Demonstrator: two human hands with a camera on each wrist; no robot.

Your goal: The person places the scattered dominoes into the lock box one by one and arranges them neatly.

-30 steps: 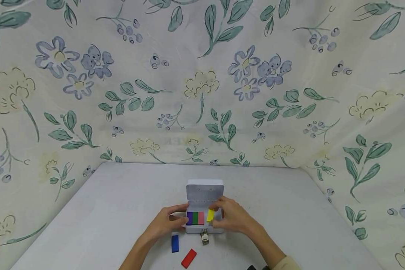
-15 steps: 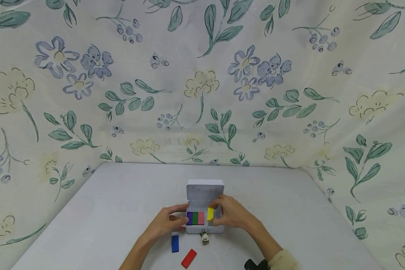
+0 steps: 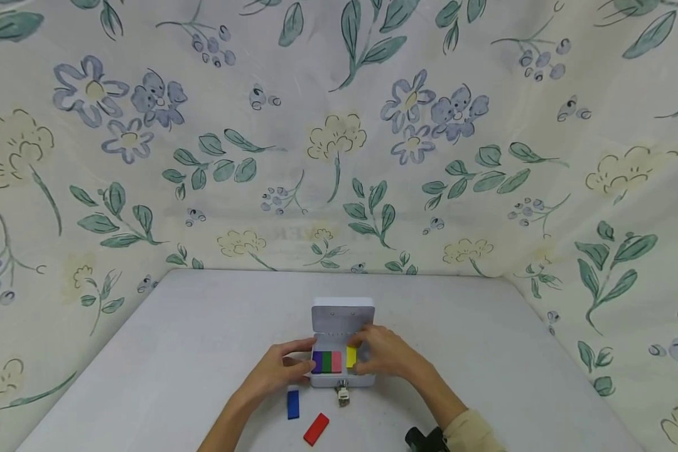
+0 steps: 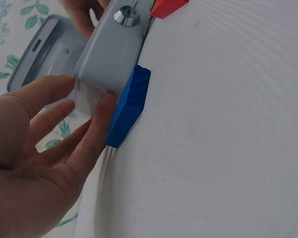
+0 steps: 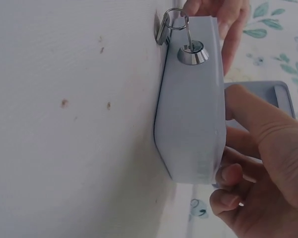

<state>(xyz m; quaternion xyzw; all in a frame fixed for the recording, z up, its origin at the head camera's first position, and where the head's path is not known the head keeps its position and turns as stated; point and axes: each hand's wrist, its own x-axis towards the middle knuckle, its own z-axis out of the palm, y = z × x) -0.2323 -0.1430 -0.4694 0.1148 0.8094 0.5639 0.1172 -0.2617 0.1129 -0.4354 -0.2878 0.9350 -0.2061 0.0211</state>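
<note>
A small pale grey lock box (image 3: 326, 381) stands on the table with its lid (image 3: 343, 319) raised at the back. My left hand (image 3: 279, 368) holds the box's left side, thumb and fingers spread about the corner. Purple (image 3: 317, 362), green (image 3: 327, 362) and pink (image 3: 336, 362) blocks lie side by side in the left half of the box. Over the right half, my right hand (image 3: 388, 353) pinches a yellow block (image 3: 351, 356) between thumb and fingers. The box hides that block in the right wrist view.
Keys on a ring (image 5: 164, 30) hang from the box's front lock (image 5: 192, 53). A blue block (image 3: 292, 404) lies in front of the box's left corner, with a red block (image 3: 316, 429) nearer the camera. A black device (image 3: 427, 439) sits by the right sleeve (image 3: 473, 431).
The yellow block has turned from a slight tilt to nearly parallel with the other blocks. My left hand keeps its place on the box. The head view has shifted slightly.
</note>
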